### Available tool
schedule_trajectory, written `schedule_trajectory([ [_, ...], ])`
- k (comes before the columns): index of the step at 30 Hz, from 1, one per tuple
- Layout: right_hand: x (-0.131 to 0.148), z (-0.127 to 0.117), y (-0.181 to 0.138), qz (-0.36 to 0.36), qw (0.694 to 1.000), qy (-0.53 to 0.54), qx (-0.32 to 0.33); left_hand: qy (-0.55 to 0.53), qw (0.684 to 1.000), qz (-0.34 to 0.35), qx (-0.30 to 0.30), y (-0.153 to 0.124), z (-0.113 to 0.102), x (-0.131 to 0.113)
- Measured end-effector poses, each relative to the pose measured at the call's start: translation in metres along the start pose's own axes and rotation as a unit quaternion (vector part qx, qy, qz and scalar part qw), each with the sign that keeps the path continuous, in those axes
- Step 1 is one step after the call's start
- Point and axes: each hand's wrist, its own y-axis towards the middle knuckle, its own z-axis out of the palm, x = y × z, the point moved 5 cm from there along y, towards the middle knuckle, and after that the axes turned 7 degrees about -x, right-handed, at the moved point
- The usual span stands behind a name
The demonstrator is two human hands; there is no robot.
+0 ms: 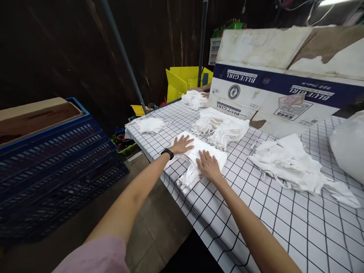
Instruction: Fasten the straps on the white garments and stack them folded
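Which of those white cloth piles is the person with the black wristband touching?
The pile at the tablecloth's edge: the left hand and right hand both lie flat on it, while neither touches the other piles.

Blue plastic crates (93, 151) topped with brown cardboard (42, 118) stand to your left, while an upside-down Blue Girl beer carton (256, 94) rises from the checked tablecloth (298, 227) before you, near a yellow box (176, 81) and metal pole (203, 38).

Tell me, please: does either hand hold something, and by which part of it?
Nothing appears held: the left hand and the right hand lie flat on a white pile.
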Motion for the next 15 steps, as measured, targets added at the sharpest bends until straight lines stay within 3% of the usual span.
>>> schedule_trajectory([
  [3,-0.009,-0.017,-0.025,-0.020,0.998,0.034,-0.043,0.005,0.999,0.007,-0.052,-0.005,-0.009,-0.006],
  [6,-0.029,-0.033,-0.064,-0.016,0.991,0.112,-0.072,0.008,0.994,0.033,-0.106,-0.014,-0.012,-0.027],
  [11,-0.072,-0.052,-0.126,0.022,0.981,0.182,-0.059,-0.046,0.967,0.187,-0.169,-0.042,-0.002,-0.109],
  [15,-0.100,-0.064,-0.162,0.061,0.973,0.208,-0.073,-0.100,0.943,0.290,-0.130,-0.067,0.022,-0.183],
])
